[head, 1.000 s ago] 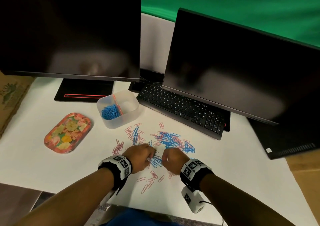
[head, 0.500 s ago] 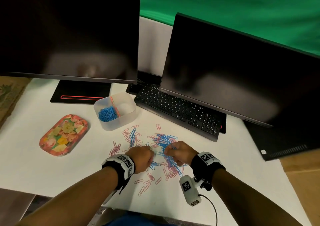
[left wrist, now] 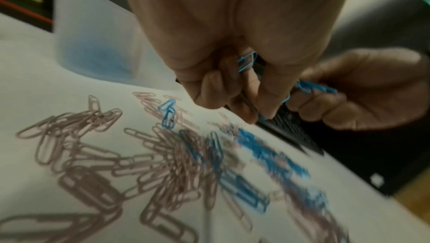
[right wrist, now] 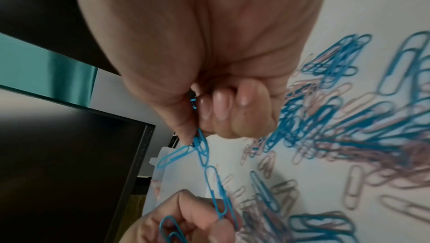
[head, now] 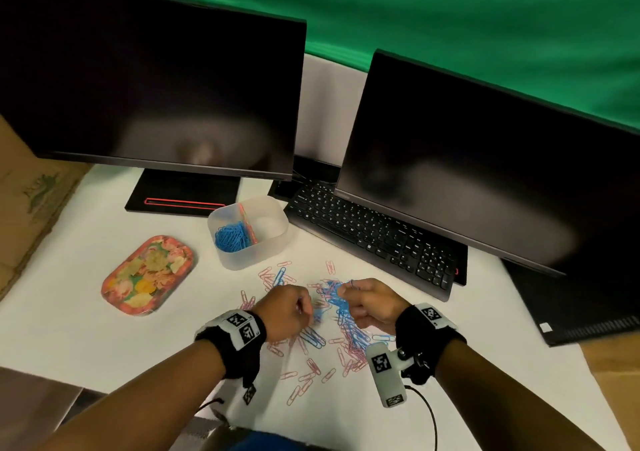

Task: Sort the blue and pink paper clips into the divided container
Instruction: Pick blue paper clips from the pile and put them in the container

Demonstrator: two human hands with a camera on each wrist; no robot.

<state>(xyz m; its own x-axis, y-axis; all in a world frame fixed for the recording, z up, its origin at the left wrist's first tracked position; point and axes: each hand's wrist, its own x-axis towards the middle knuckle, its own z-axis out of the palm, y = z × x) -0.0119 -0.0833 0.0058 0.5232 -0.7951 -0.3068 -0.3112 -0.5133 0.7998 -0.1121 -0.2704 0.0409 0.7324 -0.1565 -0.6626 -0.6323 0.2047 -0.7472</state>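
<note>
Blue and pink paper clips (head: 313, 343) lie scattered and tangled on the white table (head: 86, 339) in front of me. My left hand (head: 289, 310) is curled and holds several blue clips (left wrist: 246, 62). My right hand (head: 367, 303), raised slightly, pinches a linked string of blue clips (right wrist: 202, 147) between thumb and finger. That string runs across to the left hand's fingers (right wrist: 204, 223). The translucent divided container (head: 248, 232) stands beyond the pile, with blue clips (head: 230, 237) in its left compartment; its right compartment looks bare.
A black keyboard (head: 374, 236) lies right of the container, under the right monitor (head: 485, 173). The left monitor (head: 149, 87) stands behind on its black base (head: 180, 197). A floral tray (head: 147, 274) sits at the left. Cardboard (head: 24, 187) borders the table's left edge.
My right hand has lifted and moved forward-right, drawing a tangled string of blue clips up from the pile. My left hand stayed near the pile, still curled.
</note>
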